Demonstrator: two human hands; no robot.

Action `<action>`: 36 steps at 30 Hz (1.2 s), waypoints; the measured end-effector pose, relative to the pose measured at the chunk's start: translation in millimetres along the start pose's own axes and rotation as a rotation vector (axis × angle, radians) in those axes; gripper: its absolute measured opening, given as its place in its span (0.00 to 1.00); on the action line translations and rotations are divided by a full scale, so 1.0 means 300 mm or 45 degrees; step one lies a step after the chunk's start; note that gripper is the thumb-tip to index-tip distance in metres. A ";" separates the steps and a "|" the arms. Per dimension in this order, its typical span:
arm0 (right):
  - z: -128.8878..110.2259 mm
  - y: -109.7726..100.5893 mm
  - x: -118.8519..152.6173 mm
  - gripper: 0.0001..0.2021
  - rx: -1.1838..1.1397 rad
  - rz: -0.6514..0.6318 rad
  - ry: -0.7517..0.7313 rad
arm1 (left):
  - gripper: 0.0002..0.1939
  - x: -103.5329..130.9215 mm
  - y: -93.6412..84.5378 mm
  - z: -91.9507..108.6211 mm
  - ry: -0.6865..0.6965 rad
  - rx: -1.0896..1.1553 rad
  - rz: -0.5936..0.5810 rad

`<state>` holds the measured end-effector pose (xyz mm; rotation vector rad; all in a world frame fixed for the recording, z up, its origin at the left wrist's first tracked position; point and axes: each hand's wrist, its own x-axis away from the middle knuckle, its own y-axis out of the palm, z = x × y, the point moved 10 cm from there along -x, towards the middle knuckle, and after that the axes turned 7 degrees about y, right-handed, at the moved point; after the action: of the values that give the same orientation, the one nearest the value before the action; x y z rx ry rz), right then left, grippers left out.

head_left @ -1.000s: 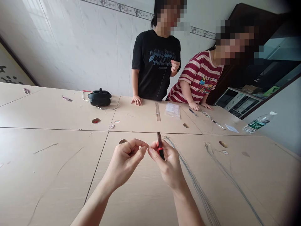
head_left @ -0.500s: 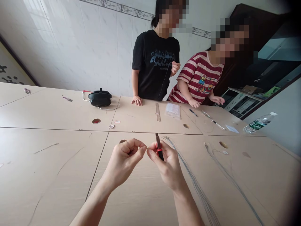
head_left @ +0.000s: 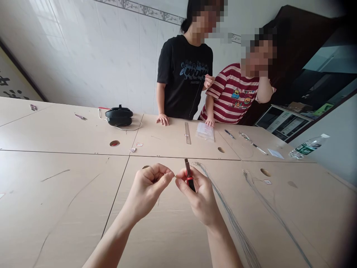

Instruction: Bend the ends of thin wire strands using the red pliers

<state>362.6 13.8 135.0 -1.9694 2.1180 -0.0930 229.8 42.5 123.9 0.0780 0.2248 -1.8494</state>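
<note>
I count: red-and-black pliers (head_left: 188,173), one pair; cord bundles (head_left: 229,211), two; ruler (head_left: 187,133), one; bottle (head_left: 308,147), one; tabletop holes (head_left: 114,143), four; co-workers (head_left: 184,87), two.

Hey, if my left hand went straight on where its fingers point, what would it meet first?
Probably the fingers of your right hand, just ahead; the exact gap in depth is hard to judge.

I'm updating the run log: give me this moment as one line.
left hand: pinching, item unclear | right hand: holding red-and-black pliers | alongside right hand: strand bundle on table
</note>
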 end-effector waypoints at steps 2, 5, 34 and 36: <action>-0.006 -0.001 0.002 0.06 0.021 -0.003 -0.012 | 0.15 -0.001 0.000 0.001 -0.004 -0.002 0.003; -0.007 0.000 0.002 0.05 0.028 -0.015 -0.014 | 0.16 -0.003 -0.003 -0.002 -0.013 -0.024 0.009; 0.004 0.011 -0.001 0.09 0.067 -0.067 0.042 | 0.16 0.001 -0.025 -0.006 0.032 -0.083 -0.043; 0.002 0.010 0.001 0.09 0.070 -0.062 0.035 | 0.14 0.002 -0.020 -0.005 0.041 -0.086 -0.066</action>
<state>359.8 13.9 133.9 -2.0000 2.0618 -0.1863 223.8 43.7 123.0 0.0558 0.3142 -1.8914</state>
